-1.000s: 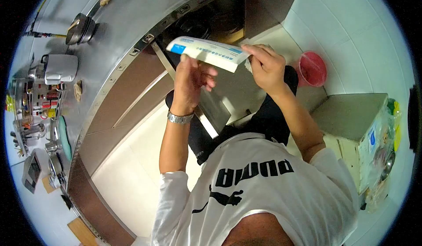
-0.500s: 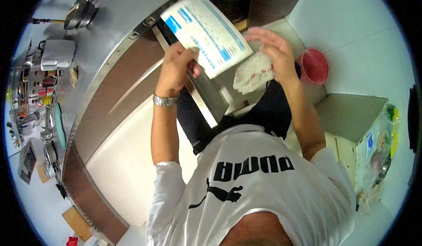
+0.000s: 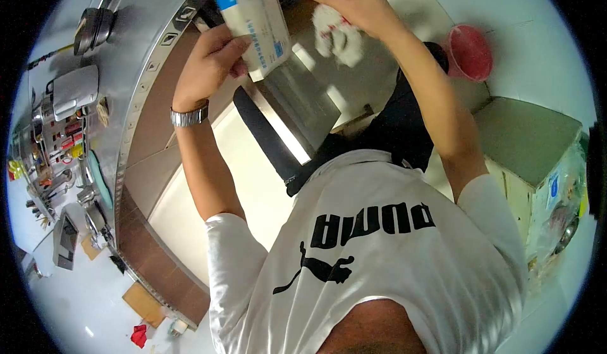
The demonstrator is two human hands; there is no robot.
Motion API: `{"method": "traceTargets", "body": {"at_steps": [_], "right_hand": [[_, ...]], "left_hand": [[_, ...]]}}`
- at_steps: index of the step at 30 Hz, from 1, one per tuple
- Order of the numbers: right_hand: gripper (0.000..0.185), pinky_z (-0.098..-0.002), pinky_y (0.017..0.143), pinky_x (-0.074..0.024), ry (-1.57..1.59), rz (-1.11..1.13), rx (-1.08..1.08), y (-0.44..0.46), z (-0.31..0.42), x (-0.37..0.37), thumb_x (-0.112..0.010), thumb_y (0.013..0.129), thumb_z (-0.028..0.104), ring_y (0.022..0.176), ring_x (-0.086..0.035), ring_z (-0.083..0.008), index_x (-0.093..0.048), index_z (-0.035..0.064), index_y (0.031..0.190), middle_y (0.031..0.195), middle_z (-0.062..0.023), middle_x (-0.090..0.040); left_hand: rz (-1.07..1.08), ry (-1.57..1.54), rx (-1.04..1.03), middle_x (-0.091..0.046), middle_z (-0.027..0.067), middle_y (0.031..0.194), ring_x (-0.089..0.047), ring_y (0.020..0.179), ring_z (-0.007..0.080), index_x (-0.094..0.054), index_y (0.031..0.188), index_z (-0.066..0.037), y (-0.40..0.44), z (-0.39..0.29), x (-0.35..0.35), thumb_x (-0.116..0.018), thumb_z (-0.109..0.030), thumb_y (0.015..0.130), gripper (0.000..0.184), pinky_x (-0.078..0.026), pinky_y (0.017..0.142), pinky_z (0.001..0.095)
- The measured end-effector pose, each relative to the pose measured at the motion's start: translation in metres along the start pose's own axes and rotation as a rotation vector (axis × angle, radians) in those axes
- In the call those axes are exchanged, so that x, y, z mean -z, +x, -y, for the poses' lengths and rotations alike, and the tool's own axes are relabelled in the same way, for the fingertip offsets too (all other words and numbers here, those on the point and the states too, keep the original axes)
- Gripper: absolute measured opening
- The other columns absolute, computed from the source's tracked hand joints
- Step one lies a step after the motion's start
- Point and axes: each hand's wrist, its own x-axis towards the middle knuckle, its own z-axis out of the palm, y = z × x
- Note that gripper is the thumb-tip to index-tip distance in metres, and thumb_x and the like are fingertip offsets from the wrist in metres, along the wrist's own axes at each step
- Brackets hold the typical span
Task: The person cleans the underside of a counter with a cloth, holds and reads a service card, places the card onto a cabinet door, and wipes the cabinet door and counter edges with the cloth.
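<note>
My left hand (image 3: 214,63), with a metal watch at the wrist, grips the lower edge of a white pack (image 3: 256,22) with blue print and lettering. The thumb lies on its face, and the top of the pack runs out of view. To the right, my right hand (image 3: 354,0) reaches forward, its front fingers stretched out and blurred. A crumpled white cloth (image 3: 341,36) with reddish marks hangs below that palm and seems held by the rear fingers, which are hidden.
A steel counter (image 3: 142,31) with pans and utensils curves along the left. An open drawer panel (image 3: 297,110) stands over my legs. A pink bucket (image 3: 469,53) is by the wall, and a grey-topped cabinet (image 3: 528,136) stands at the right.
Both hands have moved forward, up in the view. The pack has tilted more edge-on and is partly out of frame. The white cloth has travelled along with my right hand.
</note>
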Motion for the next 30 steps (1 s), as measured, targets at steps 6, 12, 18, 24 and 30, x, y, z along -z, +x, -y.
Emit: {"method": "traceTargets", "body": {"at_steps": [6,12,18,24,30], "right_hand": [[0.066,-0.0305,0.086,-0.0467,0.309,0.122,0.074,0.039,-0.031,0.001,-0.07,0.081,0.021,0.111,-0.052,-0.0201,-0.037,-0.0003,0.134,0.131,-0.0147,-0.048],[0.04,-0.0256,0.072,-0.0483,0.261,0.174,-0.043,0.043,-0.066,0.016,-0.068,0.081,0.012,0.083,-0.058,-0.01,-0.054,0.0005,0.117,0.108,-0.0084,-0.059],[0.004,-0.0225,0.063,-0.0424,0.281,0.093,-0.081,0.043,-0.118,0.028,-0.061,0.085,0.005,0.069,-0.051,-0.007,-0.059,0.0024,0.088,0.079,0.0002,-0.057],[0.01,-0.0237,0.052,-0.0371,0.434,0.073,-0.409,0.048,-0.152,0.011,-0.053,0.092,0.016,0.057,-0.041,-0.0038,-0.058,0.0074,0.091,0.073,0.0028,-0.052],[0.013,-0.0229,0.044,-0.0326,0.529,0.188,-0.568,0.059,-0.171,-0.02,-0.05,0.093,0.018,0.052,-0.038,-0.0043,-0.057,0.0078,0.098,0.072,0.0014,-0.052]], "left_hand": [[0.221,0.226,0.115,-0.058,0.0037,0.07,-0.055,0.056,0.0099,-0.056,0.1,0.003,0.035,-0.014,-0.016,-0.055,-0.015,0.091,0.02,-0.045,0.052,0.0236],[0.31,0.273,0.108,-0.058,0.0022,0.068,-0.053,0.054,0.0079,-0.057,0.101,0.001,0.06,-0.006,-0.016,-0.055,-0.016,0.091,0.02,-0.044,0.051,0.0225],[-0.279,0.623,-0.397,-0.065,0.0099,0.075,-0.058,0.058,0.0104,-0.062,0.107,-0.002,0.082,0.017,0.006,-0.061,-0.027,0.085,0.034,-0.044,0.05,0.0234],[-0.934,0.745,-0.426,-0.066,0.0085,0.068,-0.057,0.055,0.0089,-0.064,0.088,0.006,0.087,0.026,0.101,-0.067,-0.017,0.079,0.025,-0.046,0.051,0.0232],[-1.072,0.902,-0.287,-0.064,0.0096,0.057,-0.062,0.052,0.0165,-0.064,0.07,0.006,0.108,0.07,0.127,-0.062,-0.027,0.076,0.034,-0.049,0.052,0.0318]]}}
